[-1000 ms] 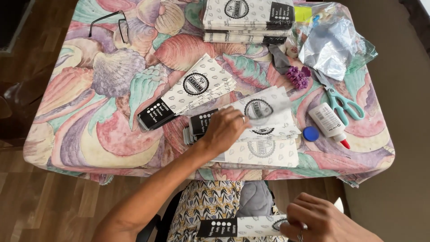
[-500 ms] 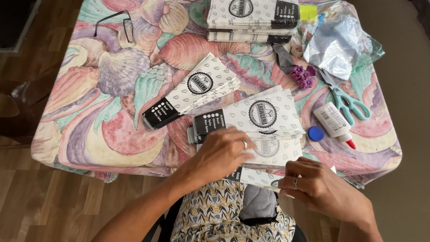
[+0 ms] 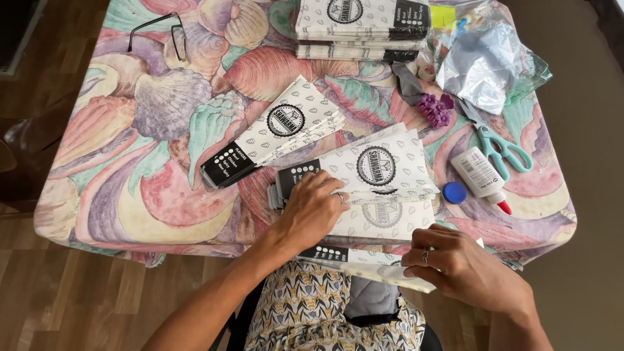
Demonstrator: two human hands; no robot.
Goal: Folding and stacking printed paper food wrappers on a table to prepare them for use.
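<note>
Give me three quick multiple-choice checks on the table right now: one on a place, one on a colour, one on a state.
1. Where do the eyeglasses lie?
A. far left corner of the table
B. beside the scissors
C. on the stack of paper bags

2. What colour are the handles of the scissors?
A. red
B. teal
C. black

3. How is the glue bottle?
A. upright, capped
B. lying down, its blue cap off beside it
C. held in the right hand

Answers:
1 A, the glasses rest alone on the shell-print cloth at far left.
2 B, both loops are teal.
3 B, the bottle lies flat with its red tip bare and the blue cap next to it; the right hand holds a paper bag, and the left hand presses the fanned bags.
</note>
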